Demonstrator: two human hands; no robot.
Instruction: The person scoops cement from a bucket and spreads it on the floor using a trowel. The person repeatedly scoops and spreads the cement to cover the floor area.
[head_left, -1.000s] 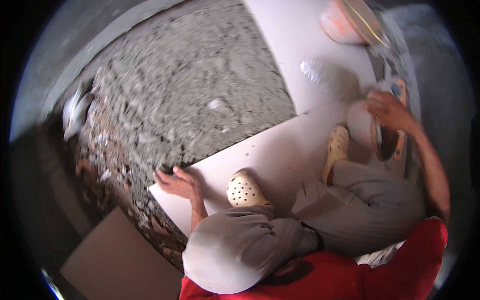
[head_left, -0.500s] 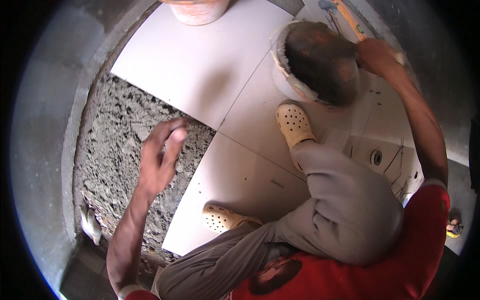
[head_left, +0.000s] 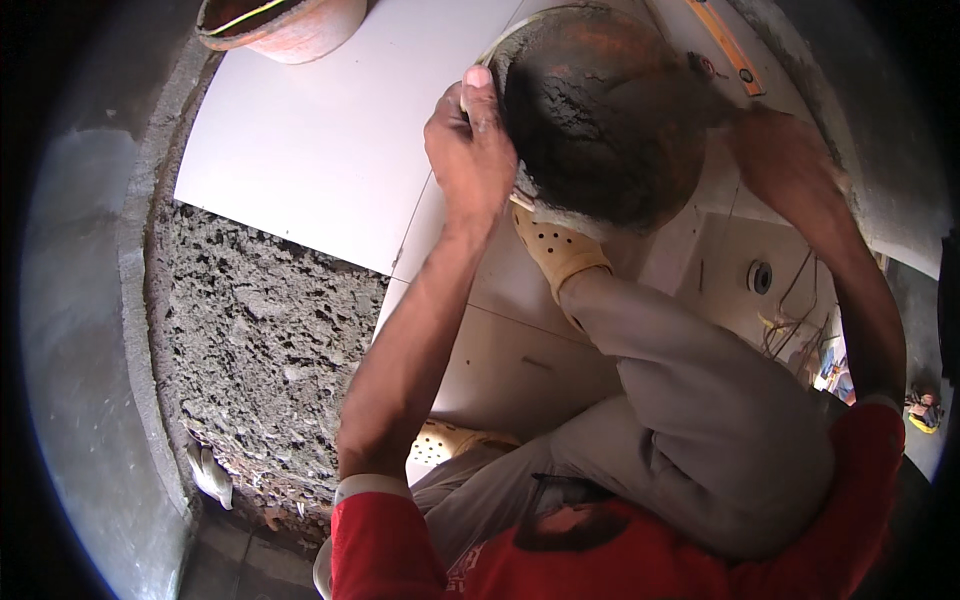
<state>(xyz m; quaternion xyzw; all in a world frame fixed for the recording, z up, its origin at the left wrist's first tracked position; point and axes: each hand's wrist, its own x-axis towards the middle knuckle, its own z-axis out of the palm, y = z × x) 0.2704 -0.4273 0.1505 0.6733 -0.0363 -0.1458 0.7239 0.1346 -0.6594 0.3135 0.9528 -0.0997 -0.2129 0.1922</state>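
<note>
My left hand grips the left rim of a bucket, thumb on top and fingers curled over the outside. Dark wet mortar lies inside the bucket, which is tilted toward me. At the bucket's right side is my right hand, blurred by motion, its fingers bent inward. A dark smeared shape runs from it toward the bucket's mouth, but what it holds is hidden. Below the bucket stands one of my beige clogs, on the pale floor tiles.
Rough grey mortar bed lies left of the tiles, along a grey wall. Another bucket stands at the far left. An orange spirit level rests at the far right. Near a round drain fitting are thin wires.
My left hand has moved from above the mortar bed up and right onto the bucket's rim. The bucket is nearer upright-left in view, its mouth turned more toward me. My right hand has shifted down.
</note>
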